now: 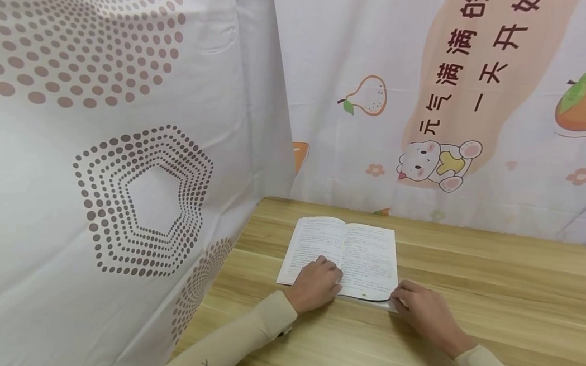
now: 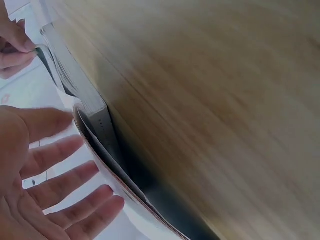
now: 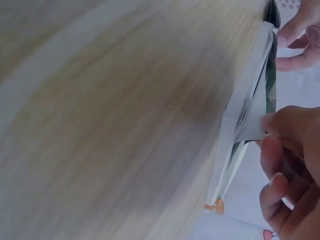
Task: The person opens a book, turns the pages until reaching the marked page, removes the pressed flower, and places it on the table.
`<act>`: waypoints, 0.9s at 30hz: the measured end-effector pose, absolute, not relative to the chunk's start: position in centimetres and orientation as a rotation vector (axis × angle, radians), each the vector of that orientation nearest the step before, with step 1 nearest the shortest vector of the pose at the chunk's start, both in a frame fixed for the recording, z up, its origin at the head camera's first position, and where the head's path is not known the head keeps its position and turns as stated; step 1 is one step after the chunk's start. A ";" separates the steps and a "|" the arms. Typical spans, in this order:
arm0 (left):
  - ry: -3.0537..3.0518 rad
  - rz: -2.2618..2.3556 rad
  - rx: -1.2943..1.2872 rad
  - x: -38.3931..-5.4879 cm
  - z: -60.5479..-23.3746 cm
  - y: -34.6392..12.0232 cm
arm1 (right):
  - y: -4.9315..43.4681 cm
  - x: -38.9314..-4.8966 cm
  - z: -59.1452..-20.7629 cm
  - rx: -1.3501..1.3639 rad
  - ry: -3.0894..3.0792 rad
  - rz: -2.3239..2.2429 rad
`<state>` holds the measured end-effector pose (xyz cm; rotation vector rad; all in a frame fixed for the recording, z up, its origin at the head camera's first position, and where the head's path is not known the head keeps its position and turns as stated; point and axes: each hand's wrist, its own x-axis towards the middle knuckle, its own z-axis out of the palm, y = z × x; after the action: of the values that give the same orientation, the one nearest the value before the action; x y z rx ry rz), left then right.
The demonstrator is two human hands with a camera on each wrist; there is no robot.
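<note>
An open book lies on the wooden table, printed text on both pages. My left hand rests on the lower left page near the spine. In the left wrist view that hand's fingers are spread and relaxed against the paper. At the book's lower right corner, my right hand pinches a lifted page edge between thumb and finger. The right wrist view shows the pinched sheet raised off the thick page block. Its other fingers curl loosely below.
The wooden table extends to the right of the book. A white cloth with dotted patterns hangs along the left side. Behind the table hangs a cloth printed with fruit, a cartoon bear and Chinese characters.
</note>
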<state>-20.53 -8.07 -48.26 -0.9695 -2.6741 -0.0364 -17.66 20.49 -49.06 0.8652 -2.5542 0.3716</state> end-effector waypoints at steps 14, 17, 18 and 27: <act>-2.654 0.138 -0.967 -20.8 -48.8 -7.2 | 20.4 -18.1 -47.8 0.902 -2.359 0.588; -2.642 0.129 -0.985 -20.8 -48.7 -7.2 | 20.4 -18.2 -47.5 0.911 -2.311 0.617; -2.638 0.115 -0.991 -20.8 -48.7 -7.2 | 20.4 -18.3 -47.4 0.904 -2.302 0.627; -2.640 0.003 -0.924 -20.8 -48.0 -7.4 | 20.6 -18.2 -47.3 0.779 -2.318 0.676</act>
<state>-20.76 -7.37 -48.02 -0.9236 -2.6398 0.0025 -18.18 20.59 -47.28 0.7793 -2.3183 0.6764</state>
